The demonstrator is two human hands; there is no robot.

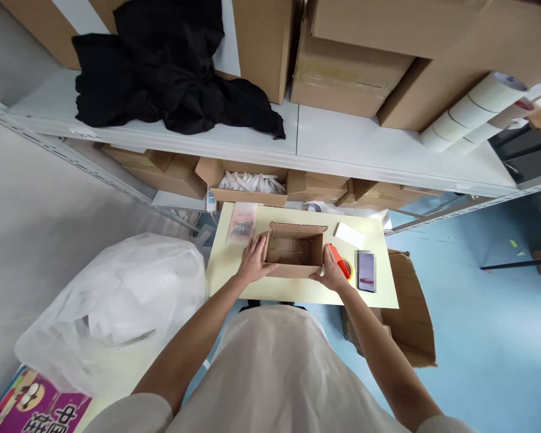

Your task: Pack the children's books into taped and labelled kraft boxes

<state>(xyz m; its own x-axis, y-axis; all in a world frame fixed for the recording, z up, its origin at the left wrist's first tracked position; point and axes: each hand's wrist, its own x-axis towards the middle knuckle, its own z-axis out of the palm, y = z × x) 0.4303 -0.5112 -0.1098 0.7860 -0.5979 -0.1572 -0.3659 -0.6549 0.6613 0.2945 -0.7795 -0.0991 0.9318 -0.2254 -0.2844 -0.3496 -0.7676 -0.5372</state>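
A small cardboard box (293, 271) stands on the pale yellow table (225, 270), its top open and its inside bare. My left hand (253, 263) grips its left side, with fingers along the wall and the thumb at the front corner. On the opposite side my right hand (332, 272) holds the right wall the same way. Just beyond the right hand lies a red tape dispenser (340, 260) with a yellow roll. A phone (366, 272) rests to the right of it. Near the back left is a pinkish flat packet (242, 224), and a white flat box (349, 234) lies back right.
A metal shelf (333, 144) spans behind the table, bearing cartons (342, 78), black cloth (171, 72) and tape rolls (473, 111). Below, an open carton (247, 196) holds white pieces. A large plastic bag (117, 300) sits left; a big open carton (412, 313) stands right on the floor.
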